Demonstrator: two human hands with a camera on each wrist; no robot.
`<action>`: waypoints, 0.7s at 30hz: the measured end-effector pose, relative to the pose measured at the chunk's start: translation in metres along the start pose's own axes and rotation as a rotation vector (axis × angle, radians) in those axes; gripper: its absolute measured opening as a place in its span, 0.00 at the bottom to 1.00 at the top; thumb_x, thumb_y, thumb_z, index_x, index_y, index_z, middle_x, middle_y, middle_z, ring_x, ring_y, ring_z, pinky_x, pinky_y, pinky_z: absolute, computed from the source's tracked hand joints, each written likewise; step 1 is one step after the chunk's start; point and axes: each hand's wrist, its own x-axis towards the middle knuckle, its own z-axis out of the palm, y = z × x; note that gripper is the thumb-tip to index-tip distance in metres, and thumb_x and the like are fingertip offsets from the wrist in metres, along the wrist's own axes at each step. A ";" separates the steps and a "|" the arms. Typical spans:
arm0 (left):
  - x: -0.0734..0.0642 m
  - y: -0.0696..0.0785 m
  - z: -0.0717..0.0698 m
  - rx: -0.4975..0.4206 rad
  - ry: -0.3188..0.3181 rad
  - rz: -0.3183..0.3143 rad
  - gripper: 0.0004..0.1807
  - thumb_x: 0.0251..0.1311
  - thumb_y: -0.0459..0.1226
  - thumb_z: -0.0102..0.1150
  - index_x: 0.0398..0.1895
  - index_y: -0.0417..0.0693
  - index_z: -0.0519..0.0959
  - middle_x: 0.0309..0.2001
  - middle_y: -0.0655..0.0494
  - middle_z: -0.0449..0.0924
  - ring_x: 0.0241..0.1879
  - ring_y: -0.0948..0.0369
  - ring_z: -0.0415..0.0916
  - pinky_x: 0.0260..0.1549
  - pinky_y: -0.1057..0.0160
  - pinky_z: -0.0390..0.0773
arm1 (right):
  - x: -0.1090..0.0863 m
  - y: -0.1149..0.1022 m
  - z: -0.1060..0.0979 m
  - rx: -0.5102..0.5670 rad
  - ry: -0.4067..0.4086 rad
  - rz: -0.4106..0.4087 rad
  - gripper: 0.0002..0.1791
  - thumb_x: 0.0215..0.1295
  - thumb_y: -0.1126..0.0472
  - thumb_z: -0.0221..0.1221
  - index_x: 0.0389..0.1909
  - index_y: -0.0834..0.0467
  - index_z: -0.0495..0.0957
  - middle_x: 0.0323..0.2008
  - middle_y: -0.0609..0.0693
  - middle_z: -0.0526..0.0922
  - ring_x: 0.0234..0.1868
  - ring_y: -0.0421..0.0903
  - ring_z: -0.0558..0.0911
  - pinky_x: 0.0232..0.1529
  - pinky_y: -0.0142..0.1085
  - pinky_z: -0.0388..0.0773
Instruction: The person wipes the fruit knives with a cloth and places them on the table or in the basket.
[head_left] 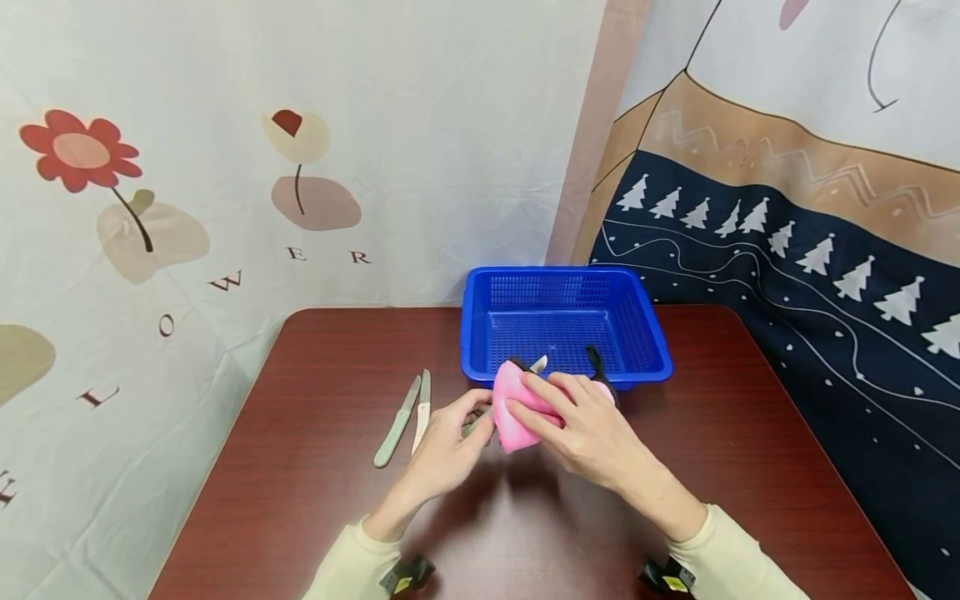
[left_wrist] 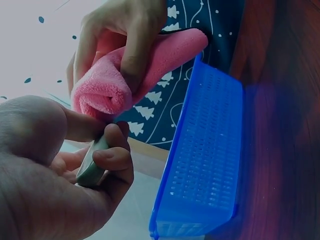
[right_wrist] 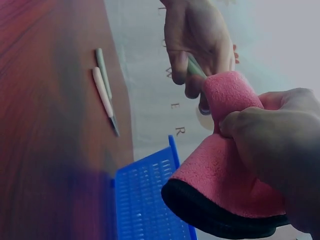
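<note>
My left hand (head_left: 448, 446) grips the pale green handle of a knife (left_wrist: 91, 169), fingers curled round it, above the table. A pink cloth (head_left: 512, 410) with a dark edge is folded round the blade, and my right hand (head_left: 592, 429) pinches it there. In the head view a small bit of blade (head_left: 539, 364) shows past the cloth; the rest is hidden. To the left of my left hand, a green-handled knife (head_left: 396, 425) and a cream-handled knife (head_left: 423, 407) lie side by side on the table.
A blue perforated basket (head_left: 472, 333) stands at the table's back edge, just beyond my hands. The brown wooden table (head_left: 300, 500) has rounded back corners. Behind it hangs a printed curtain (head_left: 450, 125) with flowers, letters and trees.
</note>
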 end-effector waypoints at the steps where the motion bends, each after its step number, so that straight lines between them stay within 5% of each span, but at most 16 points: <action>1: 0.000 0.000 0.000 0.006 -0.001 0.004 0.15 0.80 0.35 0.58 0.62 0.52 0.87 0.36 0.57 0.89 0.34 0.68 0.81 0.37 0.68 0.80 | 0.000 -0.001 0.001 -0.006 0.001 -0.005 0.23 0.85 0.57 0.51 0.70 0.46 0.87 0.72 0.55 0.86 0.54 0.57 0.84 0.50 0.51 0.85; 14: 0.000 -0.004 0.000 0.037 -0.040 0.069 0.16 0.84 0.36 0.56 0.67 0.48 0.84 0.38 0.53 0.88 0.36 0.68 0.80 0.38 0.67 0.80 | 0.001 -0.002 0.001 -0.025 -0.041 0.042 0.23 0.82 0.59 0.53 0.69 0.45 0.87 0.74 0.55 0.84 0.57 0.59 0.83 0.56 0.53 0.85; 21: -0.001 -0.008 0.000 0.015 -0.059 0.116 0.13 0.86 0.36 0.55 0.64 0.45 0.83 0.41 0.50 0.89 0.36 0.68 0.79 0.38 0.65 0.80 | -0.002 0.005 -0.001 -0.021 -0.080 0.080 0.32 0.66 0.61 0.71 0.73 0.45 0.85 0.74 0.59 0.83 0.59 0.61 0.83 0.59 0.54 0.86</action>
